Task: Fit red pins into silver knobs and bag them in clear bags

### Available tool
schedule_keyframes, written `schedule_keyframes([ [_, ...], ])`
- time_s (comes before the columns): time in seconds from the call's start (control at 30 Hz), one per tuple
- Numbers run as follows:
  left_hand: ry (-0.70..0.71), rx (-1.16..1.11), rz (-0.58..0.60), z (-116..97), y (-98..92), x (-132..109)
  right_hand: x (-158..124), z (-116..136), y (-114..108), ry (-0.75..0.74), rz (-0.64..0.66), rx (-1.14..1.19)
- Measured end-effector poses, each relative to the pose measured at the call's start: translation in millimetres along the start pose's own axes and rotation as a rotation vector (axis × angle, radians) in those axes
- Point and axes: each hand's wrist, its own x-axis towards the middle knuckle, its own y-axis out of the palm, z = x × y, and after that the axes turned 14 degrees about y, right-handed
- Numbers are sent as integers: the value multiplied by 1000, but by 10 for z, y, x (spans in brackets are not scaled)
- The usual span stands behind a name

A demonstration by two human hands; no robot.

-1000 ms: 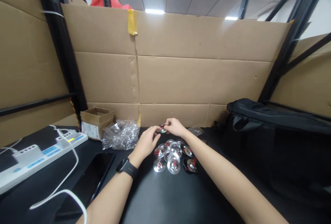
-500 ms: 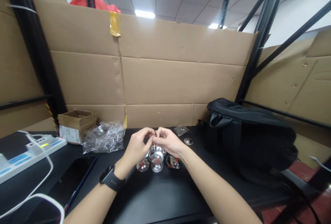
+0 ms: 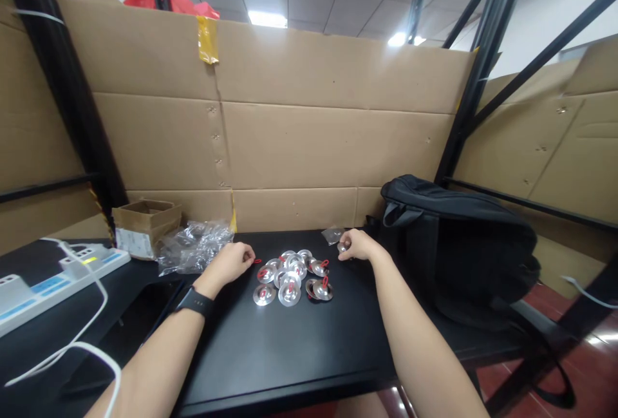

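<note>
Silver finger cymbals [image 3: 290, 289] with red loops lie bunched on the black table, some overlapping. To their left, my left hand [image 3: 232, 262] is closed in a pinch at a small red loop [image 3: 257, 261]. My right hand [image 3: 358, 245] reaches to the far right of the bunch, thumb and fingers closed on a single finger cymbal [image 3: 342, 247], mostly covered by the fingers. One pair of cymbals [image 3: 319, 288] sits at the bunch's near right side.
A small clear bag [image 3: 332, 236] lies behind my right hand. Crumpled plastic bags [image 3: 196, 247] and an open cardboard box [image 3: 147, 225] stand at the left, with a power strip [image 3: 62, 289] and white cable. A black backpack [image 3: 463, 263] fills the right side; a cardboard wall [image 3: 309, 147] closes the back.
My hands were together above the cymbals and have moved apart: the left one to the red loop, the right one to the single cymbal. The bunch is now uncovered.
</note>
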Motion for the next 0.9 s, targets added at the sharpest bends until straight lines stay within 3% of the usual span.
schedule_keyframes([
  [0.1,3,-3,10,33,39,-7,58,-129,10,26,20,-18],
  [0.2,67,18,-84,-56,49,16,24,-18,45,-127,51,39],
  [0.3,136,-16,-174,-173,56,46,-43,180,119,-308,241,119],
  [0.37,174,-68,-198,-250,62,62,-78,282,173,-336,330,134],
  [0.5,227,-167,-200,-441,52,78,-140,392,184,-365,284,180],
  [0.67,281,-359,-193,-737,48,95,-312,653,168,-479,286,585],
  [0.77,257,-484,-309,-825,103,125,-448,899,310,-476,335,765],
  [0.9,168,-664,-479,-794,186,163,-586,1138,563,-365,335,902],
])
